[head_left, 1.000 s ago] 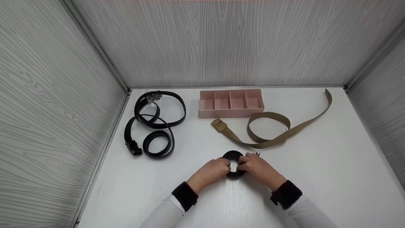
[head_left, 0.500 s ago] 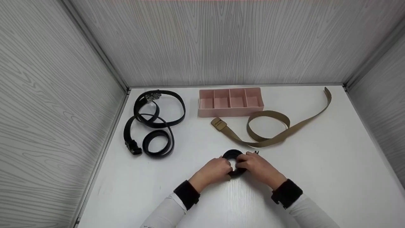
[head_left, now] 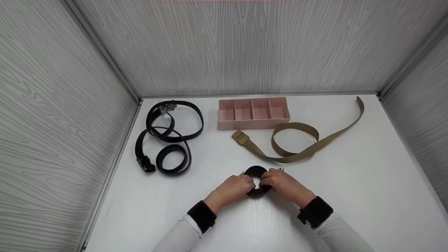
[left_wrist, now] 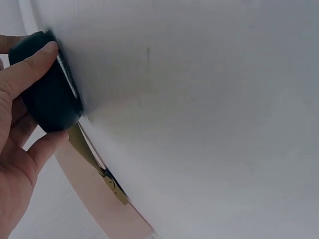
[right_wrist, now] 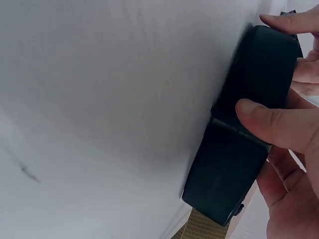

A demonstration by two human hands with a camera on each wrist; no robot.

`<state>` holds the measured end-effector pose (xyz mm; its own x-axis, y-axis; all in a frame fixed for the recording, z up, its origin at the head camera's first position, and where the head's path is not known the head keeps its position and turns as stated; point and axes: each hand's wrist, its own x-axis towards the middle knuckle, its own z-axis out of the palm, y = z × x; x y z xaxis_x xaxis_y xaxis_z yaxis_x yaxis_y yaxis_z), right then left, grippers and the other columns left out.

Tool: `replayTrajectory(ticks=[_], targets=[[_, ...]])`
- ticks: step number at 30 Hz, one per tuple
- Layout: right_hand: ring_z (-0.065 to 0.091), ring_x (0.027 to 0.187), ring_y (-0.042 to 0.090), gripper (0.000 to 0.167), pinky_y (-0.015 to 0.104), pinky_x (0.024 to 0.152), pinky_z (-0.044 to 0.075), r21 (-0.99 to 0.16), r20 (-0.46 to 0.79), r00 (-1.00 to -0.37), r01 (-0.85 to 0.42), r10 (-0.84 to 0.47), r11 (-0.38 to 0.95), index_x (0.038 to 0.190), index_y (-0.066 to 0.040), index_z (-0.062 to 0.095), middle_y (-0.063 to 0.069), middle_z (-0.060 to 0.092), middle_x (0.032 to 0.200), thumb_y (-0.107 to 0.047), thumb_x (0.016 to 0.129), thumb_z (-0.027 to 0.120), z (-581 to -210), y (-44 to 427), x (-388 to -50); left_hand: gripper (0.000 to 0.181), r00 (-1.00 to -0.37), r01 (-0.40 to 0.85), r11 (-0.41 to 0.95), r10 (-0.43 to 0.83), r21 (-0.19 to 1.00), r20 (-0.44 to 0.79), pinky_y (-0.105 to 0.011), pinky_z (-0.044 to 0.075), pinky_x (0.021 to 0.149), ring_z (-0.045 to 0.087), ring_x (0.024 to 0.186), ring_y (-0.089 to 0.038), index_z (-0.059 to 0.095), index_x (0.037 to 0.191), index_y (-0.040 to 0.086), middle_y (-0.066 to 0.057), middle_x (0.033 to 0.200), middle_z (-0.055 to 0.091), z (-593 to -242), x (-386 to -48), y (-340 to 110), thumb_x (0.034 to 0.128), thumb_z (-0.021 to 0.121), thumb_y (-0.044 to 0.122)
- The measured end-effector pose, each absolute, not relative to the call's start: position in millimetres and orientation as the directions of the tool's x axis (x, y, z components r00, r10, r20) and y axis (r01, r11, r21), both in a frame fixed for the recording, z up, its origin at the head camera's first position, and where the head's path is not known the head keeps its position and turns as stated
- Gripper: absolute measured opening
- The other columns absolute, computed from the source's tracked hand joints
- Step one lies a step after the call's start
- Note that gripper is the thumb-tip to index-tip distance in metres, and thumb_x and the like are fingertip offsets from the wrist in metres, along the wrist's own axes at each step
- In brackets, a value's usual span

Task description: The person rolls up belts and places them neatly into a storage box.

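A black belt [head_left: 256,193] lies wound into a small round coil on the white table, standing on its edge. My left hand [head_left: 235,189] grips the coil's left side, thumb outside and some fingers inside the ring. On the opposite side my right hand [head_left: 285,183] holds the coil, its thumb pressed on the outer wall in the right wrist view. That view also shows a seam or step in the coil's outer layer [right_wrist: 232,164]. A small dark part sticks out past the right fingers. Beyond the hands lies a tan webbing belt [head_left: 292,159], loosely looped.
A pink tray [head_left: 252,124] with several compartments stands by the back wall. At the left, two more black belts [head_left: 173,139] lie in loose loops, one with a silver buckle [head_left: 168,107]. Grey wood-grain panels [head_left: 217,49] enclose the table.
Both hands stay around the coil with only small shifts of the fingers. The whole head view has drifted slightly. The belts and the tray keep their places.
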<state>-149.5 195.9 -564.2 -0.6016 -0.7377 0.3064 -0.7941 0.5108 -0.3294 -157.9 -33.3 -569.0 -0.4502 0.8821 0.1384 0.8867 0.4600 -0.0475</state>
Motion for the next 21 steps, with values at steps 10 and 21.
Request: replayTrajectory(ticks=[10,21], targets=[[0.064,0.093,0.017,0.046,0.037,0.081,0.051,-0.662,0.146,-0.672,-0.612,-0.726,0.433,0.103,-0.010,0.073,-0.002,0.069,0.100,0.019,0.068,0.072,-543.4,217.7,-163.3,0.027,-0.446,0.891,0.391,0.848,0.230,0.286,-0.023,0.049,0.083,0.059,0.100,-0.013,0.062,0.103,0.010,0.000,0.104,0.060,-557.7,-161.4,-39.8,0.0814,0.079,0.012],[0.063,0.107,0.023,0.040,0.037,0.089,0.050,-0.885,0.063,-0.747,-0.348,-0.661,0.310,0.124,-0.005,0.066,0.007,0.067,0.119,0.000,0.085,0.073,-530.5,236.1,-168.0,0.035,-0.602,0.684,0.356,0.769,0.637,0.216,-0.024,0.048,0.084,0.058,0.095,-0.010,0.062,0.120,0.004,-0.005,0.109,0.065,-537.1,-169.5,-46.7,0.0872,0.072,0.010]])
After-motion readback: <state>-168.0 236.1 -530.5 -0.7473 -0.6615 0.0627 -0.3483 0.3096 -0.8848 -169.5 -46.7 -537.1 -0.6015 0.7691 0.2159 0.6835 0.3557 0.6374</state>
